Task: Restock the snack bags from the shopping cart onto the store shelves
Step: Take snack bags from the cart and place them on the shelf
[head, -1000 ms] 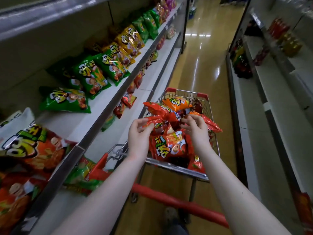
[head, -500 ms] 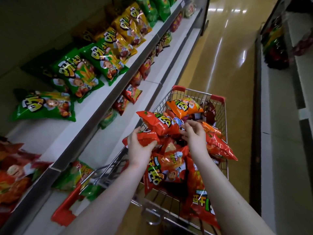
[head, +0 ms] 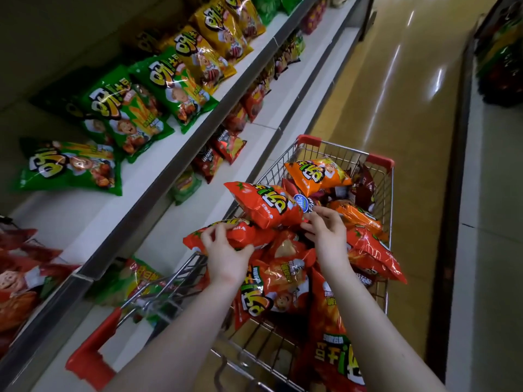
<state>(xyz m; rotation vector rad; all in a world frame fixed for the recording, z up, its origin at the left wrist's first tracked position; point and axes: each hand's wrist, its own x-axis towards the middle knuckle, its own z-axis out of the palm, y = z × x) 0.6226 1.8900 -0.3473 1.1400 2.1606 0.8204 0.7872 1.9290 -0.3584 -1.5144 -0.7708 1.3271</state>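
Observation:
A wire shopping cart [head: 342,150] with red corners holds several red and orange snack bags. My left hand [head: 226,254] grips a red snack bag [head: 240,232] at the cart's left edge. My right hand [head: 325,236] pinches the near end of another red snack bag [head: 263,205] that lies on top of the pile. An orange bag [head: 317,174] sits at the far end of the cart. The store shelf [head: 70,222] to the left carries green bags [head: 127,114] and yellow bags [head: 209,52] standing in a row.
One green bag [head: 70,168] lies flat on the upper shelf. Red bags [head: 229,145] stand on the shelf below, and more red bags [head: 17,278] sit at the near left. The cart's red handle [head: 90,360] is by my left forearm. The glossy aisle floor [head: 396,108] runs ahead.
My view has tilted down and closer to the cart. My left hand has drawn its red bag leftward to the cart's edge. My right hand stays at the top red bag's end.

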